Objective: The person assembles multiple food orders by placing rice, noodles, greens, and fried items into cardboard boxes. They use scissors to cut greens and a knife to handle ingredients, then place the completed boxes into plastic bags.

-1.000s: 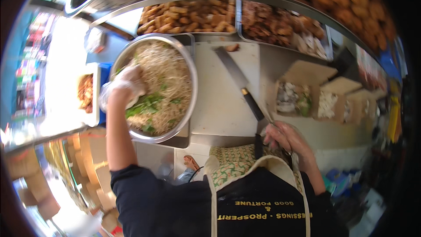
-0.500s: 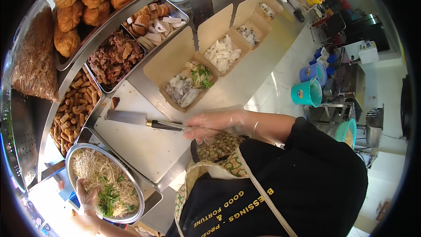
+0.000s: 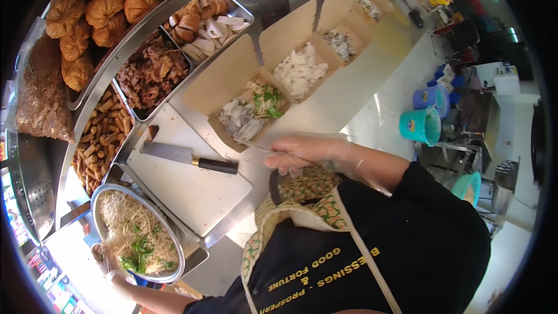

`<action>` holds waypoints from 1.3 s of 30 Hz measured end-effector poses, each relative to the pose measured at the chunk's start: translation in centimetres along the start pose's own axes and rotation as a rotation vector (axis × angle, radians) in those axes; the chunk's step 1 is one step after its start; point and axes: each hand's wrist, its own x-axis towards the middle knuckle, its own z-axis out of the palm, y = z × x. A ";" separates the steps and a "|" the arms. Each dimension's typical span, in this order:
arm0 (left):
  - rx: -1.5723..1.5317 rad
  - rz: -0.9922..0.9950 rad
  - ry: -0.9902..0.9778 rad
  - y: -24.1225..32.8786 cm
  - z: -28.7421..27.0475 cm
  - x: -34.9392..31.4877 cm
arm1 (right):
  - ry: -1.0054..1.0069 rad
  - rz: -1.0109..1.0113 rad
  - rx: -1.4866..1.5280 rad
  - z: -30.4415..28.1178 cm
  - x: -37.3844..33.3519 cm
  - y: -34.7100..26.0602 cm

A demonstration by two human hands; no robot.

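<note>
My right hand [image 3: 303, 152], in a clear plastic glove, is closed round a thin metal utensil [image 3: 256, 145]. The utensil's far end reaches the near edge of a brown cardboard box [image 3: 200, 100] with pale noodles [image 3: 239, 118] and sprouts with green herbs [image 3: 268, 100] inside. My left hand [image 3: 107, 260], gloved too, is at the left rim of a metal bowl [image 3: 181, 256] of bean sprouts [image 3: 129, 218] and herbs; its fingers are too unclear to read. On a white cutting board [image 3: 195, 197] lies a knife [image 3: 180, 156] with a black handle, apart from both hands.
Two more open boxes [image 3: 312, 91] [image 3: 365, 36] with white food stand farther along the steel counter [image 3: 354, 102]. Trays of dark meat [image 3: 152, 70], sliced pieces [image 3: 209, 30] and small brown rolls [image 3: 103, 134] line the left side. Buckets [image 3: 419, 126] stand on the right.
My right hand has moved away from the knife handle toward the nearest box, bringing the metal utensil to its edge. My left hand has shifted from over the sprouts to the bowl's left rim.
</note>
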 end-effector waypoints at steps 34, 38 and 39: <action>0.204 0.617 -0.636 45.3 59.8 -35.9 | 0.395 -0.083 0.269 -20.9 -9.2 10.3; 0.395 0.630 -0.818 47.4 58.3 -35.1 | 0.364 -0.028 0.353 -21.1 -8.1 8.9; 0.343 0.671 -0.880 47.1 56.8 -34.0 | 0.338 -0.016 0.391 -21.1 -7.9 8.5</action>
